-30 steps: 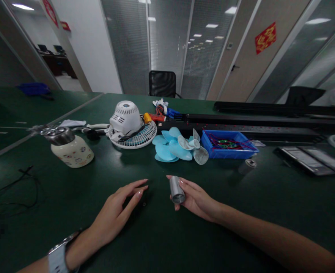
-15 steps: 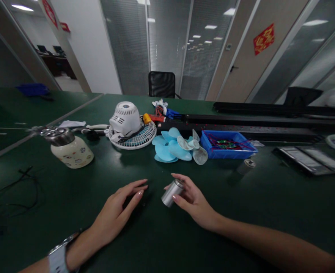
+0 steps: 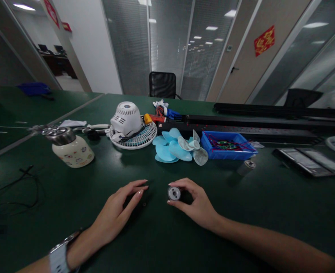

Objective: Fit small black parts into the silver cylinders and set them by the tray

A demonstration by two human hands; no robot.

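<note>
My right hand [image 3: 194, 199] pinches a small silver electric motor [image 3: 174, 193] between thumb and fingers. Its round end, with a dark centre and small holes, faces me, so the sides of the can are mostly hidden. Left of it, my left hand [image 3: 121, 206] rests on the green table [image 3: 161, 242], fingers stretched and apart, holding nothing. A tiny round part [image 3: 144, 204] lies near that thumb. Another silver cylinder [image 3: 247, 167] like the motor stands upright farther off to the right.
Beyond my hands lie blue fan blades [image 3: 173, 146], a white fan housing [image 3: 126, 119] and a blue bin [image 3: 227, 154] with wires. A cream bottle [image 3: 74, 151] stands at left, near a black cable [image 3: 36, 189]. Black rails [image 3: 255, 121] and an orange drill [image 3: 157, 118] lie behind.
My right hand has turned the motor from a slanted position, its side showing, to end-on towards me. My left hand has stayed where it was.
</note>
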